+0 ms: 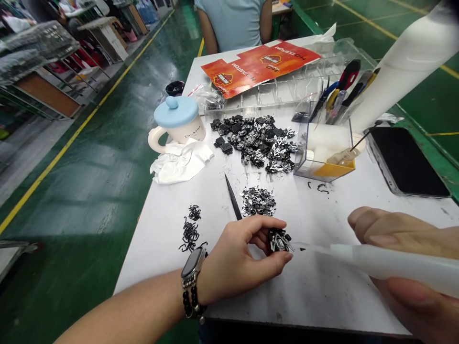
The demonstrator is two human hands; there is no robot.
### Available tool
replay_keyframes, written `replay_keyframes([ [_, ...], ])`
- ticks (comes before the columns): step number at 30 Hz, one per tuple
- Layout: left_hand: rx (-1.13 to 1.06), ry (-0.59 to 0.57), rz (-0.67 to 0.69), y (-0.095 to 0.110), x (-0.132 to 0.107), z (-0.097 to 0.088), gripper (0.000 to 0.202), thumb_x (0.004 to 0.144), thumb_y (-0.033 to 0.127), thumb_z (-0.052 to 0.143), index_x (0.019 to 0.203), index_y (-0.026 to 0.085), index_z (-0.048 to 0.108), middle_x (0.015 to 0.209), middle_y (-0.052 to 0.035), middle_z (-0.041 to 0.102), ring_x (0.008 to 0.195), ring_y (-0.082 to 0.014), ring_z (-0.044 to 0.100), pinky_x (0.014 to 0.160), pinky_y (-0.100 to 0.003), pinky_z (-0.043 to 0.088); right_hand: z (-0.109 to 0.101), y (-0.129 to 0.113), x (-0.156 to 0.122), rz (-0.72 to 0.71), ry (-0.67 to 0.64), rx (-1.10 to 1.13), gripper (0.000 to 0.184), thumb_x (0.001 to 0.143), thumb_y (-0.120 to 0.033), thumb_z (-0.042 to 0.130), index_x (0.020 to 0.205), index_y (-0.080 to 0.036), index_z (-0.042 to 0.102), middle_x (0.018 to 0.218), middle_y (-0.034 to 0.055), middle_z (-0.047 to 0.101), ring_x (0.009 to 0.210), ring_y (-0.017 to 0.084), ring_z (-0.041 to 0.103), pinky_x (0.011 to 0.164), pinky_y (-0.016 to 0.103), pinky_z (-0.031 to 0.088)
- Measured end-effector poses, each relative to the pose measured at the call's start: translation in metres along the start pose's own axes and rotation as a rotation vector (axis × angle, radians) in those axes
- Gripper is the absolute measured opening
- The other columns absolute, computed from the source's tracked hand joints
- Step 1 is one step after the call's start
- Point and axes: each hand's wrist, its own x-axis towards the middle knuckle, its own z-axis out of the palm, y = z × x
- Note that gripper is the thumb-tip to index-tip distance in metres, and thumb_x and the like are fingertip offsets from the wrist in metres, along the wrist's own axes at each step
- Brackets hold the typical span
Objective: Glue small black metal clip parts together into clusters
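Nearest is the right hand (409, 234), with its fingers closed around a white tube (390, 260) that has a thin, see-through tip. That tip points left at a small black part (278, 240) with silver bits, and I cannot tell if they touch. The part is held above the near side of the white table (315, 296), pinched between the thumb and fingers of the left hand (238, 258). On that wrist are a watch (193, 263) and a black bead bracelet (190, 301). Just past the left hand is a pile of tiny silver pieces (258, 200), with a black pointed tool (232, 193) on its left. More to the left lie little bent black bits (191, 231). Farther away is a big heap of black parts (261, 141). To its left are a crumpled white tissue (182, 160) and a cup with a blue lid (175, 111). To its right are a clear box (301, 155) of tools and a dark phone (409, 160). At the far end, an orange card (261, 64) lies on a clear tray (276, 93), and beyond it is a person in a light blue shirt (234, 24).
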Motion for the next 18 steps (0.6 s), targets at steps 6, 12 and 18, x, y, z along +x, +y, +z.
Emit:
replay_keyframes([
  [6,0.018,0.004,-0.003,0.0,-0.001,0.0,0.035,0.071,0.026,0.071,0.103,0.014,0.066,0.069,-0.0008,0.061,0.061,-0.0108,0.055,0.06,-0.023,0.051,0.003,0.007,-0.013,0.026,0.014,0.067,0.017,0.084,-0.038,0.06,0.086,-0.022,0.066,0.071,0.0093,0.061,0.068,0.025,0.062,0.064,0.044,0.052],
  [12,0.012,-0.003,-0.005,0.001,0.001,0.0,0.036,0.071,0.025,0.071,0.103,0.012,0.066,0.067,-0.0006,0.059,0.058,-0.01,0.054,0.058,-0.022,0.05,-0.006,0.006,-0.007,-0.063,-0.047,-0.109,0.019,0.087,-0.038,0.056,0.1,-0.024,0.061,0.071,0.0087,0.064,0.077,0.025,0.065,0.056,0.036,0.055],
  [18,-0.004,-0.001,-0.012,-0.001,-0.001,0.0,0.036,0.07,0.026,0.071,0.103,0.012,0.066,0.068,-0.0014,0.06,0.061,-0.0115,0.056,0.06,-0.023,0.051,0.008,0.0,-0.018,0.129,0.117,0.052,0.023,0.083,-0.045,0.06,0.086,-0.023,0.067,0.079,0.011,0.063,0.079,0.027,0.063,0.073,0.044,0.054],
])
